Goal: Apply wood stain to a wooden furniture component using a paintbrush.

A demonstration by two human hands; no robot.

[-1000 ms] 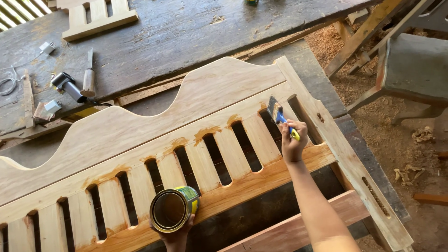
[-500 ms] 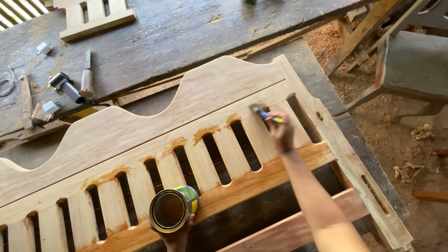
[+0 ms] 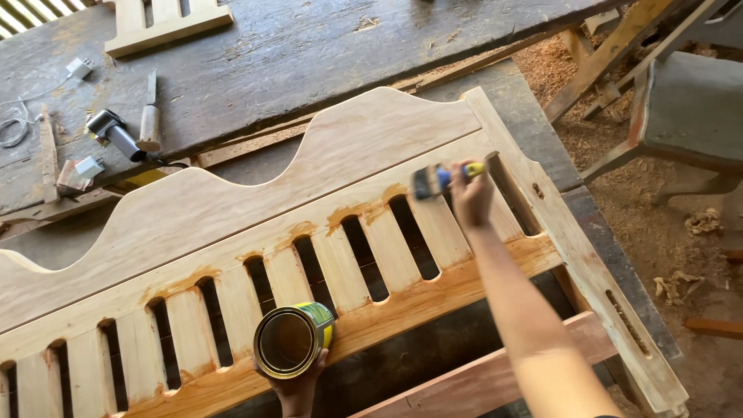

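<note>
Over slatted headboard (image 3: 232, 209): right hand (image 3: 472, 197) gripping paintbrush (image 3: 433, 179), shifted left since a second ago, bristles now at darkened slot edges; left hand (image 3: 298, 387) grasping open varnish can (image 3: 292, 339) at headboard's lower rail, unmoved.

One wooden headboard (image 3: 309, 201) lies across the workbench (image 3: 309, 54). One tin can (image 3: 292, 339) sits in my left hand (image 3: 298, 387) at the headboard's lower edge; one paintbrush (image 3: 443, 178) is in my right hand (image 3: 472, 197) near its right end. Toward the workbench's left edge: one chisel (image 3: 149, 116), one black tool (image 3: 114, 133), two small white plugs (image 3: 79, 68) (image 3: 90, 166). One small slatted panel (image 3: 166, 19) lies at its far edge.
</note>
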